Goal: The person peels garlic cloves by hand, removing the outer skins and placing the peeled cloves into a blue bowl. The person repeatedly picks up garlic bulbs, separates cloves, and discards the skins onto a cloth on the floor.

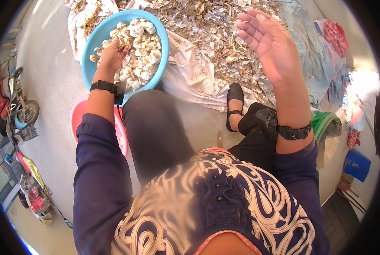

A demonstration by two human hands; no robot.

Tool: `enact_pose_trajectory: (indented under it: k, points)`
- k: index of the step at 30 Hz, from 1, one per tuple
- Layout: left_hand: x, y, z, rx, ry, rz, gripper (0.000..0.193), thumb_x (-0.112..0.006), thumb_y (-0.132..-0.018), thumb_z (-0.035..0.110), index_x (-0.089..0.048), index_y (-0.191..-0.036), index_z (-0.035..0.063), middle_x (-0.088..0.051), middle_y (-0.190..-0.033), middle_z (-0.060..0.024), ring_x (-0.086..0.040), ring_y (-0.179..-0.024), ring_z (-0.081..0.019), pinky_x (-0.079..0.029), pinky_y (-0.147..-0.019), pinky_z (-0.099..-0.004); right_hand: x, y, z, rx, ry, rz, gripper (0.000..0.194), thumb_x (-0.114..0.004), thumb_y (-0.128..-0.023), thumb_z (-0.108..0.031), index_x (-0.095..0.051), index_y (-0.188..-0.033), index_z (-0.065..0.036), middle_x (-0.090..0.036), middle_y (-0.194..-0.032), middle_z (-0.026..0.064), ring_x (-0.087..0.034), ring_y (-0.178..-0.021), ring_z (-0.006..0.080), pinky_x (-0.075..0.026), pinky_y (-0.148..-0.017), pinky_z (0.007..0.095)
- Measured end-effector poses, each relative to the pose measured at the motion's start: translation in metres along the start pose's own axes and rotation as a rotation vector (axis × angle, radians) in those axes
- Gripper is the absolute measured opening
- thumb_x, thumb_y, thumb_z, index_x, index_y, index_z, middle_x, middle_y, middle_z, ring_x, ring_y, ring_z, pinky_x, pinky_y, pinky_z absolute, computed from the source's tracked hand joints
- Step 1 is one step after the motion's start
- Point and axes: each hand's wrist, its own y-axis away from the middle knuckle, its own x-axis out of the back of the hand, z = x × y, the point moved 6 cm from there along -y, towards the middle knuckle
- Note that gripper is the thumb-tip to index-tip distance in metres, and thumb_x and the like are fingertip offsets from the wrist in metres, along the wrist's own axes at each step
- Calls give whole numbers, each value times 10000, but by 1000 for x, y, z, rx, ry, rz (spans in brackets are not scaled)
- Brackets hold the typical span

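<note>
My left hand [113, 57] is inside a light blue plastic basin [165, 47] heaped with garlic bulbs [145, 60]. Its fingers touch bulbs near the middle of the heap; whether they grip one cannot be told. My right hand [268, 44] is raised, palm up, above a pile of garlic skins and dry stalks [222, 47], with fingers spread a little and nothing seen in it. White sacking [193, 70] lies under the pile.
A pink basin [78, 118] stands beside my left leg, partly under the blue one. Red net bags of garlic [336, 38], a green bag [324, 124] and a blue box [356, 165] are at right. A motorcycle [21, 108] stands at far left.
</note>
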Motion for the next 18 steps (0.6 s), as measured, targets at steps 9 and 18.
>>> enact_pose_trajectory:
  k: [9,18]
  points:
    - [15,-32,-9,50,-147,9,162,-582,-998,160,-556,-1119,56,-554,-815,-19,-523,-710,-126,-395,-546,-191,9,-6,23,-143,33,-30,351,-517,-1011,-206,-537,-1250,51,-621,-1191,176,-614,-1087,240,-505,-958,350]
    - [6,-45,-24,74,-127,-26,110,-598,-991,185,-541,-969,93,-524,-732,-6,-499,-637,-123,-371,-519,-227,-21,-20,38,-226,3,-69,296,-504,-1006,-155,-570,-1187,70,-665,-1102,175,-654,-993,231,-528,-906,348]
